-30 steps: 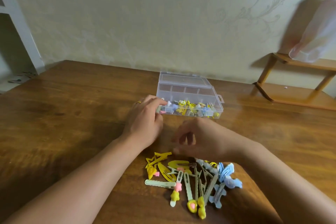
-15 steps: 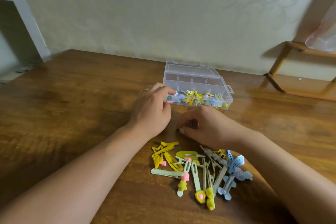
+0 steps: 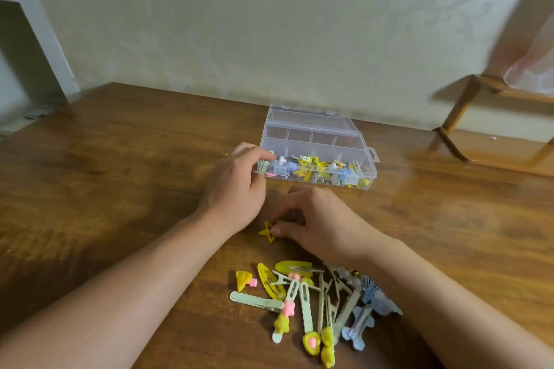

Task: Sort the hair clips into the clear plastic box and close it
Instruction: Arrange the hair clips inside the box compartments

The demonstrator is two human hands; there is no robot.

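One star clip pinched, one box open, one big pile waiting.

Right hand [image 3: 317,219] has its curled fingers nipping a single yellow star clip [image 3: 267,231] flat on the table [image 3: 120,177], just in front of the box [image 3: 317,147]. Left hand [image 3: 236,189] curls at the box's near-left corner, fingertips touching the wall. The box is clear plastic, lid tipped back, front row of compartments stuffed with yellow, blue and white clips, back row bare. Nearer the person, the pile [image 3: 311,299]: roughly twenty clips, too tangled to count, pale green bars, yellow snaps, pink-tipped ones, blue bows. One wooden rack [image 3: 458,117] sits far right.
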